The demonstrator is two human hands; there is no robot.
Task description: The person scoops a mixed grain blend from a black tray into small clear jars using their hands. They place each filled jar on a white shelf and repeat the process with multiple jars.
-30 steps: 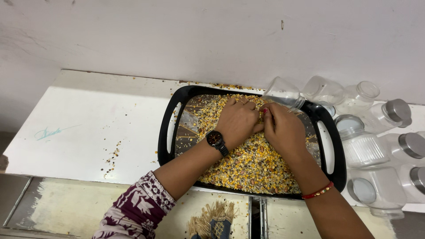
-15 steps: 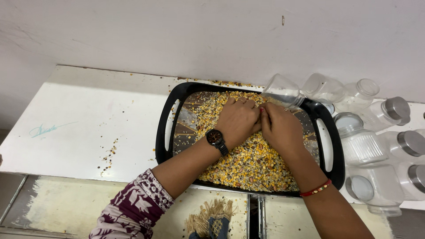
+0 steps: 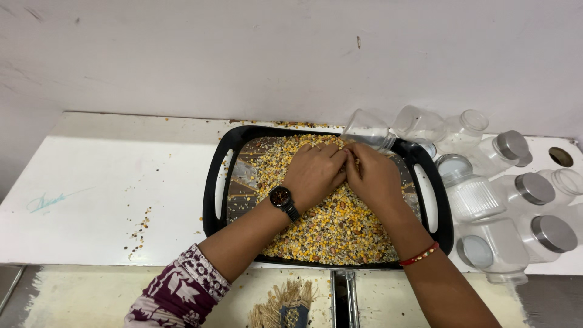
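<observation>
- While both our hands rest on the heap, the mixed grains (image 3: 331, 225) lie directly beneath them, spreading toward 6 o'clock across the black tray (image 3: 214, 182).
- Left hand (image 3: 314, 173): fingers curled together, pressed into the grains; watch at the wrist.
- Right hand (image 3: 371, 178): fingers bunched, touching the left at the fingertips; whether it pinches anything we cannot tell.
- Tipped clear jar (image 3: 366, 130): at 12 o'clock, just beyond the right hand, which is nearer.
- Lidded jars (image 3: 534, 189): at 3 o'clock on the white counter (image 3: 109, 182).
- Wall behind.

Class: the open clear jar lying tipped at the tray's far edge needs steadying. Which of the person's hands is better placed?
Right hand, probably: its fingertips lie just below the tipped jar; the left hand rests farther left on the grain mix.
</observation>
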